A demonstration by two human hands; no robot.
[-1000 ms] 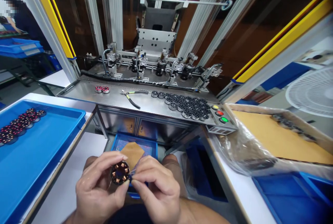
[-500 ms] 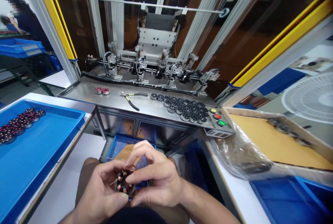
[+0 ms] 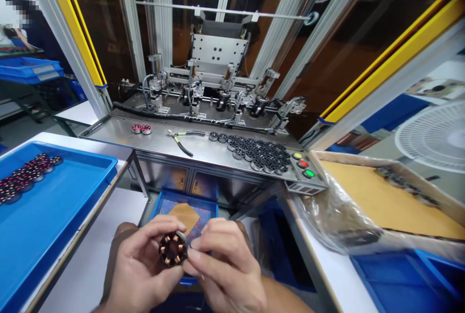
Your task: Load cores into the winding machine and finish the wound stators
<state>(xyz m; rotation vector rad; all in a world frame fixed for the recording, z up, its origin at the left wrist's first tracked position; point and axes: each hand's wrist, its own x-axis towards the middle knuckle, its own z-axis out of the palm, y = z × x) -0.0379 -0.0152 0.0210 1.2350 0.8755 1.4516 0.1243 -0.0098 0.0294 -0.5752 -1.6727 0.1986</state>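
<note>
My left hand [image 3: 140,264] grips a motor stator [image 3: 173,249], a dark ring with copper coils inside, its open face turned toward me. At the stator's right edge my right hand [image 3: 227,264] is closed in a pinch, thumb and forefinger pressed together. Whatever lies between those fingertips is hidden. Both hands are above my lap. Beyond them, side cutters [image 3: 181,142] with black and yellow-green handles lie spread on the metal bench [image 3: 160,141].
Many dark stator cores [image 3: 259,150] cover the bench's right part; two red-wound stators [image 3: 141,129] stand left. Behind is a winding machine [image 3: 221,85]. A blue tray [image 3: 72,206] of wound stators is at left, a carton [image 3: 363,192] and fan [image 3: 436,133] at right. Another person [image 3: 39,27] is far left.
The stator has turned so its coil face points more toward me. My right hand has gone from resting across its top and opening to a pinch at its right edge.
</note>
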